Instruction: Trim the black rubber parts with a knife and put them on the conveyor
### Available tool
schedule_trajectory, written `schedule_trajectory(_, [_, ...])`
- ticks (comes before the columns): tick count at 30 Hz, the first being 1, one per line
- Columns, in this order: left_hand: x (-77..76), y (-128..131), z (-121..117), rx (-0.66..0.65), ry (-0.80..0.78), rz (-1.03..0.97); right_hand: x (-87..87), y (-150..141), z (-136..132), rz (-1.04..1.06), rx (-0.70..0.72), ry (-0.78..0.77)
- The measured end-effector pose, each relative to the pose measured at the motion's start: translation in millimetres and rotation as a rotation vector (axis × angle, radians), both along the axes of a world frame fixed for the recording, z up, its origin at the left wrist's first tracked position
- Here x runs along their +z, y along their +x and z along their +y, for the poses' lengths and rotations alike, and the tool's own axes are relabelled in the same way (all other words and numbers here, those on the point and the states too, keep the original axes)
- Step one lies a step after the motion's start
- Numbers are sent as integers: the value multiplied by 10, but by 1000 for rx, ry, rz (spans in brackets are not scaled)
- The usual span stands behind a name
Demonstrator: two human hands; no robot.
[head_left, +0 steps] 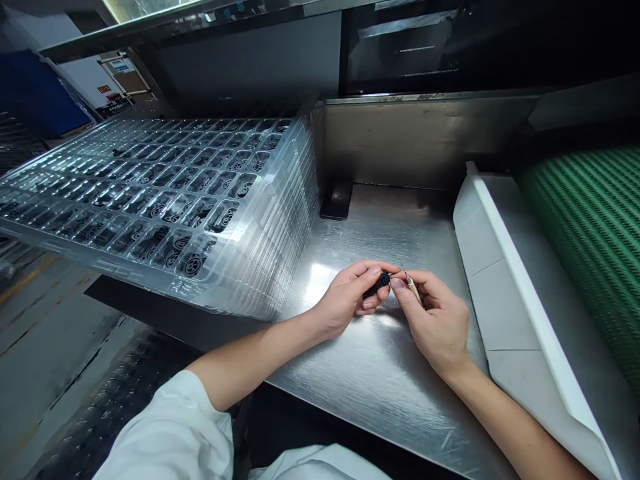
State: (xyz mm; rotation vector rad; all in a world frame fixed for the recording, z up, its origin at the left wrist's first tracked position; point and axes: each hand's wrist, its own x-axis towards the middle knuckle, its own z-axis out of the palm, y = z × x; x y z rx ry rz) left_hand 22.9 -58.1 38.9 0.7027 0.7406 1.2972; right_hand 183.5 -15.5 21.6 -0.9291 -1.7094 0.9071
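Note:
Over the metal worktop, my left hand (349, 297) pinches a small black part with openings in its face (383, 280). The part looks like the black pieces in the trays, but its exact kind is too small to tell. Close against it, my right hand (435, 313) is closed around a thin pick-like tool with a light wooden-looking handle (413, 291). The tool's fine tip points up and away from me, beside the part. Fingers of both hands nearly meet, and they partly hide the part and the tool.
A tall stack of clear plastic trays (280, 260) stands at left, its pockets holding black round-patterned pieces. A dark flat phone-like slab (337, 200) lies at the back of the metal worktop (390, 227). At right are a white-edged bin (520, 293) and a green ribbed belt (595, 233).

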Motion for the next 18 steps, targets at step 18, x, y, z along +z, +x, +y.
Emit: schedule_trajectory(18, [1,-49,35,-32,27,51,94,-3,-18,7,98,-12])
